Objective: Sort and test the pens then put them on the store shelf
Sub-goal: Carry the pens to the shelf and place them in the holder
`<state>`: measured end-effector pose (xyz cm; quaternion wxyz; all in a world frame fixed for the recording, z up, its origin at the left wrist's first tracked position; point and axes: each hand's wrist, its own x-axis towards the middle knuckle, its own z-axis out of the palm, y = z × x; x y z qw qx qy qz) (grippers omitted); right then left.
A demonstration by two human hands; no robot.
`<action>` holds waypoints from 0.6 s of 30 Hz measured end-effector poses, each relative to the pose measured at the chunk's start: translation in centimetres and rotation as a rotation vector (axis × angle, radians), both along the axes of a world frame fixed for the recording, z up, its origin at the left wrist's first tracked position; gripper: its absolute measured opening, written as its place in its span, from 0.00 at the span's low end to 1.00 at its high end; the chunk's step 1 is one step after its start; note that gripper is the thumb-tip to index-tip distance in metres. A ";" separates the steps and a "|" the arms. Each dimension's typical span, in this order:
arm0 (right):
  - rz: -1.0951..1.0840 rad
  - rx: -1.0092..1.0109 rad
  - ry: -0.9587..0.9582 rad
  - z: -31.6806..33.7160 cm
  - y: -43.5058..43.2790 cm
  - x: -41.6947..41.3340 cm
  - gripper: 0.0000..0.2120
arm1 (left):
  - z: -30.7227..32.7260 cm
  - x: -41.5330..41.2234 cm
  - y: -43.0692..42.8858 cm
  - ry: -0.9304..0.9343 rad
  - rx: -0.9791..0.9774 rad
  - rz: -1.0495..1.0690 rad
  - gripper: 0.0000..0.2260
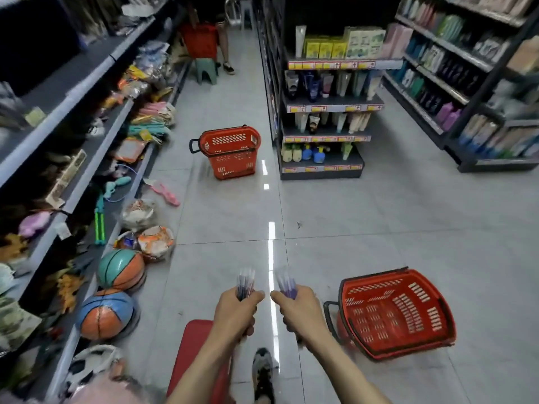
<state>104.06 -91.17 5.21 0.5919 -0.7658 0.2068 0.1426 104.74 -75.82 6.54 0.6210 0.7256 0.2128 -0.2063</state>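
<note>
Two blurred bundles, uncountable | left hand (234, 312) grips dark pens (246, 282) | right hand (300, 312) grips purple pens (287, 284)

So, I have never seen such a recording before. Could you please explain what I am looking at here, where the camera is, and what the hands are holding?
There is no machine here, only a person in a shop aisle. The single picture comes from a camera worn on the person's head, looking forward and down, so you see their own two arms. The left hand grips a bunch of dark pens, and the right hand grips a bunch of purple pens; both bunches stick out above the fists. On the tiled floor stand two red baskets: the near basket beside the right arm and the far basket further up the aisle. The shelves on the left hold many goods, with basketballs at the bottom.
</note>
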 end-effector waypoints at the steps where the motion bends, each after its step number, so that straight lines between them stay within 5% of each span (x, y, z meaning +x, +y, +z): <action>1: 0.023 -0.006 -0.005 0.0 0.1 2.1 0.13 | -0.5 1.8 0.1 0.000 -0.013 0.026 0.13; 18: 0.285 -0.023 0.020 2.3 6.4 38.6 0.15 | -0.3 33.9 6.1 -0.005 -0.074 0.343 0.11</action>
